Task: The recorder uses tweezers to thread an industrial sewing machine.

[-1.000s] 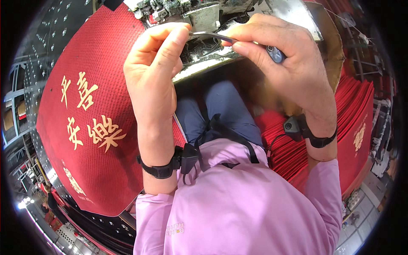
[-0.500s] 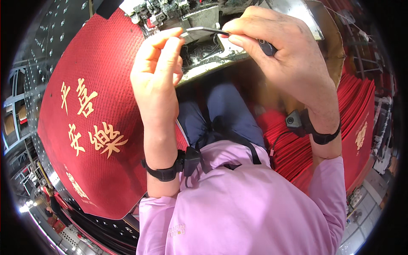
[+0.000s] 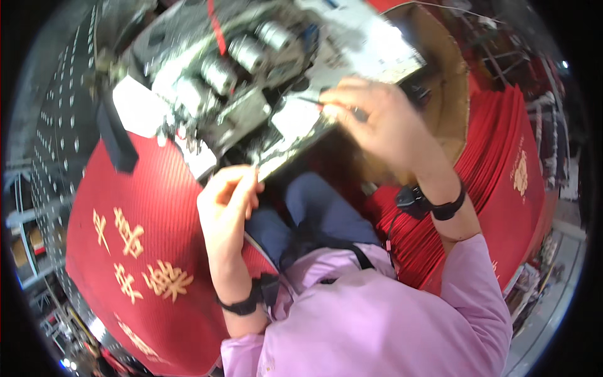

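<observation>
A grimy metal machine (image 3: 245, 116), which looks like a sewing machine with its cover open, stands in front of me. My left hand (image 3: 223, 204) is at its near left edge, thumb and fingertips pinched together; whatever they hold is too small to see. My right hand (image 3: 383, 119) is closed around slim dark tweezers (image 3: 309, 100), their tip pointing left over the bright plate of the machine. Motion blur softens the tips of the tweezers. Several silver cylinders (image 3: 247, 54) line the machine's top, with a red strip (image 3: 217, 26) hanging above them.
A red ribbed mat (image 3: 135, 201) with gold characters drapes at my left. A stack of red mats (image 3: 496, 151) lies at my right, beside a curved cardboard edge (image 3: 453, 94). A black strap-like piece (image 3: 117, 135) hangs over the left mat.
The view has shifted, showing more of the machine's top. My hands have moved apart; the left is lower, at the machine's front edge, and the tweezers are away from its fingertips.
</observation>
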Motion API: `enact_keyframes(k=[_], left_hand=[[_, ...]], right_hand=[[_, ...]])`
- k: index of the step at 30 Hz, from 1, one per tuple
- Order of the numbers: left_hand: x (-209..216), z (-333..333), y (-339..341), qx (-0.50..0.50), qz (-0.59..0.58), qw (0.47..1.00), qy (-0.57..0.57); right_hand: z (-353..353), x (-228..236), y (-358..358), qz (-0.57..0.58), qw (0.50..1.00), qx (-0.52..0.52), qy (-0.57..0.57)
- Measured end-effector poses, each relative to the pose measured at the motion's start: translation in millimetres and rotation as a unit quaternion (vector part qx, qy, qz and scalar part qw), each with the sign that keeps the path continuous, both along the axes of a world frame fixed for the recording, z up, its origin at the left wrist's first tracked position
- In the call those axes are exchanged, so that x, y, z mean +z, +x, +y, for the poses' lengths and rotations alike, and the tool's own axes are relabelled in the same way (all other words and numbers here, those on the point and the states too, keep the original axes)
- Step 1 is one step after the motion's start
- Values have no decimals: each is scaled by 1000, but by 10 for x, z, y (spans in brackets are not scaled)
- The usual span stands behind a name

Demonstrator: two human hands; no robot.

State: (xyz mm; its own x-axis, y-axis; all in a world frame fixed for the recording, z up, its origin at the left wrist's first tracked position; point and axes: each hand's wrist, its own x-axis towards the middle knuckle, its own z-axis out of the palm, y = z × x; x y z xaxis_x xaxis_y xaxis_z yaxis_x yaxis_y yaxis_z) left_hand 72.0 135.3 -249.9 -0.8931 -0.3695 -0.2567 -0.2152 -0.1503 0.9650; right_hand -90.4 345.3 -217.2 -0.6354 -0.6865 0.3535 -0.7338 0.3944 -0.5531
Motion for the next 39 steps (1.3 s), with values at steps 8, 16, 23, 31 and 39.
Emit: enact_keyframes(k=[8,16,23,31,39], left_hand=[[-10,12,-67,-4,12,1000,14],[-102,164,-209,47,172,973,-146],[85,172,-217,47,139,902,-407],[103,259,-219,38,154,922,-353],[61,240,-172,24,152,988,-33]], right_hand=[[371,-663,-406,-126,972,-183,77],[310,-1051,-1120,-46,922,-353,155],[-1,-494,-810,-55,977,-180,-96],[-409,-304,-714,48,985,-102,-131],[-401,-287,-515,2,972,-131,-194]])
